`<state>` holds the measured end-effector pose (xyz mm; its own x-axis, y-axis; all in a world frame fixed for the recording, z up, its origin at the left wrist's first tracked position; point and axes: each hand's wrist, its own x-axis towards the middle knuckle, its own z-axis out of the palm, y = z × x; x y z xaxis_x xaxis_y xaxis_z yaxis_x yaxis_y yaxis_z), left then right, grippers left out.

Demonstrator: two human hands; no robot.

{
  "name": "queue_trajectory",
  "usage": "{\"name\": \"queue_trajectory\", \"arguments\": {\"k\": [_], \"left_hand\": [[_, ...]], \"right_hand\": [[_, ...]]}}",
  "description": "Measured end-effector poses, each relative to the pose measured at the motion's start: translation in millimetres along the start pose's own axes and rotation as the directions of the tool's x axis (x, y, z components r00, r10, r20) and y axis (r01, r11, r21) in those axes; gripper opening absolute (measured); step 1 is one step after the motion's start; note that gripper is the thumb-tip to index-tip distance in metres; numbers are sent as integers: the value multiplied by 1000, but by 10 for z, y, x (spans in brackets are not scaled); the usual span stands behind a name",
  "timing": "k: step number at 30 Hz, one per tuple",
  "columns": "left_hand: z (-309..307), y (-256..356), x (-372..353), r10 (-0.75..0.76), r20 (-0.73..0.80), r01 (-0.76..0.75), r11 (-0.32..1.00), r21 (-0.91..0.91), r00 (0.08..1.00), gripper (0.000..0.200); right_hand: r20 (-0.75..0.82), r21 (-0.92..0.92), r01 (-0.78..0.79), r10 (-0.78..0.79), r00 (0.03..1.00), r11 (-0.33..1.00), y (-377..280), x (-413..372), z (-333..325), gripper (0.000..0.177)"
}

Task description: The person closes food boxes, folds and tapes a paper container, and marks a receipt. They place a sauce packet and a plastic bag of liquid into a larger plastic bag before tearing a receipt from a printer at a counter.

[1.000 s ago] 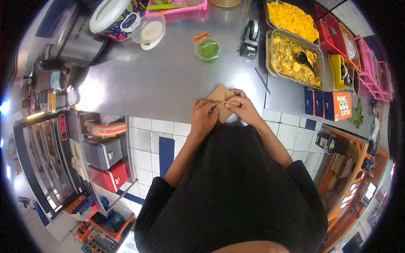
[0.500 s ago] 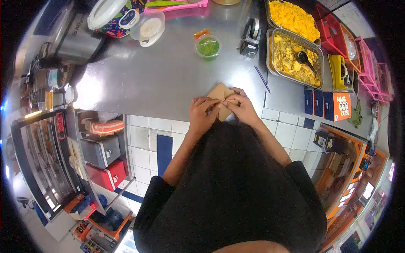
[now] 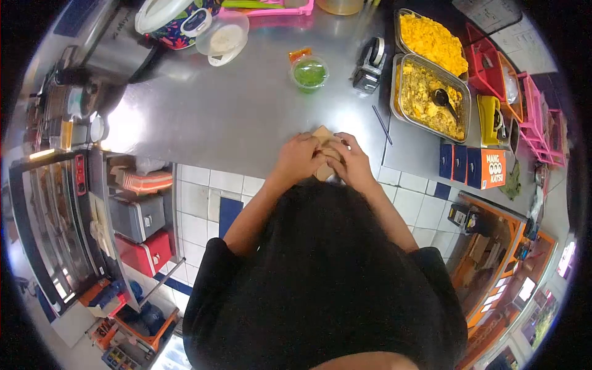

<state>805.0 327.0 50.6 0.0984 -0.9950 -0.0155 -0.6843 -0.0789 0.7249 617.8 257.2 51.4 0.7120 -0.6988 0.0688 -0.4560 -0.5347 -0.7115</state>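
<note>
At the counter's near edge, both hands hold a small folded piece of brown cardboard (image 3: 322, 132). My left hand (image 3: 298, 158) grips it on the left, its fingers curled over the middle. From the other side my right hand (image 3: 354, 163) pinches it, thumb and fingers bent inward. Much of the cardboard is covered by the fingers, so its full shape is hidden. Beyond the hands stand a clear lidded cup of green contents (image 3: 309, 73) and a small orange packet (image 3: 300, 55). A dark pen (image 3: 382, 124) lies to the right, below a black tape dispenser (image 3: 369, 66).
A steel counter (image 3: 216, 111) spans the front. Two trays of yellow food stand at right, the nearer tray (image 3: 401, 102) holding a black ladle (image 3: 445, 102). Printed boxes (image 3: 492, 168) sit at the right edge. A rice cooker (image 3: 176, 21) and round plastic tub (image 3: 223, 38) stand back left.
My fingers have closed further over the cardboard, and less of it shows. The view has shifted slightly, so the counter items appear lower.
</note>
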Motion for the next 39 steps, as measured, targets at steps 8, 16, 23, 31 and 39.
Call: {"name": "queue_trajectory", "arguments": {"k": [8, 16, 23, 31, 39], "left_hand": [[122, -105, -56, 196, -122, -189, 980, 61, 973, 20], [158, -83, -148, 219, -136, -203, 972, 121, 966, 18], [79, -128, -97, 345, -48, -334, 929, 161, 937, 13], [103, 55, 279, 329, -45, -321, 938, 128, 943, 12], [492, 456, 1117, 121, 73, -106, 978, -178, 990, 14]], "right_hand": [[-15, -73, 123, -125, 992, 990, 182, -12, 76, 32], [-29, -79, 170, -173, 985, 982, 260, -139, 148, 32], [299, -91, -68, 92, 950, 994, -163, -54, -359, 86], [282, -174, 88, -36, 959, 981, 121, 108, -557, 96], [91, -137, -230, 244, 966, 963, 125, -507, -702, 92]]}}
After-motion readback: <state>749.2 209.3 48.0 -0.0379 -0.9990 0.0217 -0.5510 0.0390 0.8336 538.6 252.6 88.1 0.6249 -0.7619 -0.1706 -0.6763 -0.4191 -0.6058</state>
